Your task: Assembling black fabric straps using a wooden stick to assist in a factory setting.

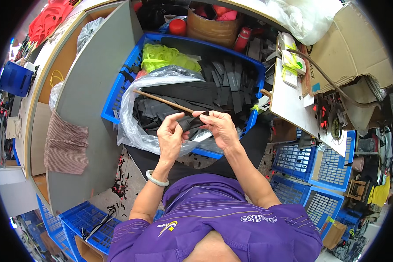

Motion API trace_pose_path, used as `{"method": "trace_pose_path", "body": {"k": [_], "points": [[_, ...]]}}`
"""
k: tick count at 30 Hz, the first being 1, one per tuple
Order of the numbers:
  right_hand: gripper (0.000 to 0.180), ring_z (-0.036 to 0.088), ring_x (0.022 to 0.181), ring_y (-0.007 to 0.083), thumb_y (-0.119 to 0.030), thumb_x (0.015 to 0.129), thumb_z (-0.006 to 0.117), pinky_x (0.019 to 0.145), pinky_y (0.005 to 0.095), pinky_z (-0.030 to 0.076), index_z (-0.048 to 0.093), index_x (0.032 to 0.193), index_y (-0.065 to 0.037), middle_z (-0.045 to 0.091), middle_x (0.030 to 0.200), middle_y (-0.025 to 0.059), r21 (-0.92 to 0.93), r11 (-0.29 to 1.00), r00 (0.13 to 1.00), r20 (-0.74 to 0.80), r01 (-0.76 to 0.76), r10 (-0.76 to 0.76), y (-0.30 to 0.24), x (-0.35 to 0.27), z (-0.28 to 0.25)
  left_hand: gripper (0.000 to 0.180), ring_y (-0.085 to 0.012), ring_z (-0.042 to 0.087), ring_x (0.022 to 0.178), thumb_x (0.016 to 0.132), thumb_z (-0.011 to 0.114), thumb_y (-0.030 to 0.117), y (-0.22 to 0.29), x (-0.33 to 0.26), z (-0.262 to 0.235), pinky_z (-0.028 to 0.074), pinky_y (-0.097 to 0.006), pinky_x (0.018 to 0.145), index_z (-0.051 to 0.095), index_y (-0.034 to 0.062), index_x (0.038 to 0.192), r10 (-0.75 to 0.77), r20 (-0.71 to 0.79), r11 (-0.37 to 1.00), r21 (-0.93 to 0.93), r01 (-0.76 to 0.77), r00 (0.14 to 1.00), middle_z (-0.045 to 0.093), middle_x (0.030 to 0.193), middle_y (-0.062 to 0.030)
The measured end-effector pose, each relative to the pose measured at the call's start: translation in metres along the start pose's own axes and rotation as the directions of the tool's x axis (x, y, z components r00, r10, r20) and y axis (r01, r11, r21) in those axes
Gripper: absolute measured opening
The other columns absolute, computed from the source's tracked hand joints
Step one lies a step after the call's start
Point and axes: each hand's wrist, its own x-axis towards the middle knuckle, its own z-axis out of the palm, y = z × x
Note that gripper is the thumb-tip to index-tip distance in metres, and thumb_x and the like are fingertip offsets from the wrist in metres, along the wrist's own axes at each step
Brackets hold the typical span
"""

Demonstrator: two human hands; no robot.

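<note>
Above the blue crate [110, 104], both my hands pinch a black fabric strip [189, 125] between them. My left hand [169, 136] closes on its left end, with the thumb and forefinger bent. On the other end, my right hand [223, 129] presses thumb against fingers. A thin wooden stick [162, 100] slants down to the strip; whether its near end enters the fabric is hidden at my fingers. Below lies a clear plastic bag [129, 133] full of flat black strips [150, 114]. More black strips [235, 81] fill the crate's right side, and yellow-green fabric [169, 60] sits at its far left.
A grey panel [89, 100] with a checked cloth [66, 144] over its edge stands left. At right a white board [288, 107] juts in beside a large cardboard box [353, 48]. Blue baskets [294, 158] stand on both sides. Behind the crate is a round cardboard container [212, 28].
</note>
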Motion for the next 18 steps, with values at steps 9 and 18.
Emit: {"method": "trace_pose_path", "body": {"k": [9,18], "points": [[0.029,0.055,0.051,0.0081,-0.032,0.09,0.057,0.047,0.0226,0.047,0.06,0.092,-0.003,0.066,0.071,0.0112,-0.004,0.954,0.938,0.186,-0.298,0.294,0.006,-0.02,0.014,0.02,-0.0058,0.056,0.074,0.087,0.05,0.0,0.003,0.012,-0.024,0.045,-0.019,0.063,0.067,-0.0002,0.098,0.07,0.071,0.993,-0.099,-0.063,0.995,0.059,0.081,0.0006],[0.029,0.053,0.042,0.0101,-0.03,0.093,0.051,0.04,0.0221,0.043,0.06,0.089,-0.002,0.065,0.067,0.012,-0.171,0.961,0.952,0.182,-0.216,0.246,0.028,-0.023,0.036,0.04,-0.0262,0.06,0.094,0.094,0.049,0.034,0.003,0.006,-0.012,0.046,-0.039,0.089,0.056,-0.0012,0.112,-0.138,0.21,0.666,-0.704,0.247,0.968,0.061,0.105,-0.014]]}}
